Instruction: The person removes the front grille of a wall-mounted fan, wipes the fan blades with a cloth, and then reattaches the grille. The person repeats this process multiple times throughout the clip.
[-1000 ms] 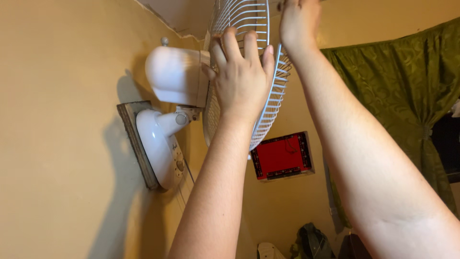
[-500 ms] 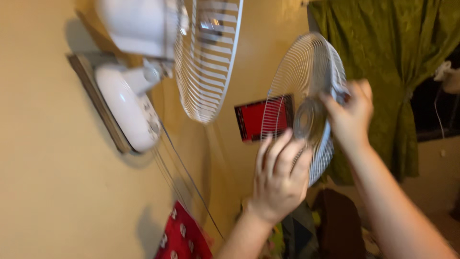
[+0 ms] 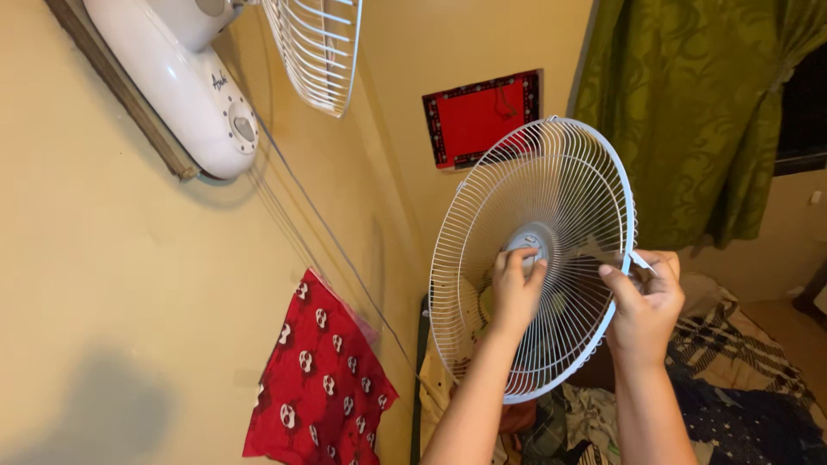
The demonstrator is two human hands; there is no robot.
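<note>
Yellow wall point(image 3: 129, 284) filling the left half, with wall fan body point(image 3: 177, 82) bolted at 11 o'clock and its rear grille point(image 3: 314, 47) jutting out at 12; green curtain point(image 3: 689, 112) hanging at 1 to 2 o'clock, red frame point(image 3: 482, 116) on the far wall just left of it, red cloth point(image 3: 314, 383) with white figures pinned low at 7 o'clock, plaid bedding point(image 3: 741, 362) heaped at 4 to 5

Front grille point(image 3: 534, 258) off the fan and held free at frame centre, well apart from the fan body and down toward 4 o'clock from it, tilted on edge with its round face turned toward the wall and its long spread running from 1 o'clock down to 7

Left hand point(image 3: 515, 293) closed on the grille's grey hub point(image 3: 530, 241) from below, fingertips curled over the wires at the disc's middle; right hand point(image 3: 642, 297) pinched tight on the rim at the grille's 3 o'clock edge, thumb over the white ring point(image 3: 627, 207), a small pale clip point(image 3: 642, 261) sticking out beside the knuckles

Grille lying up and left of both wrists; left hand nearer the centre and nearer the fan, right hand at the outer edge, away from the wall
</note>
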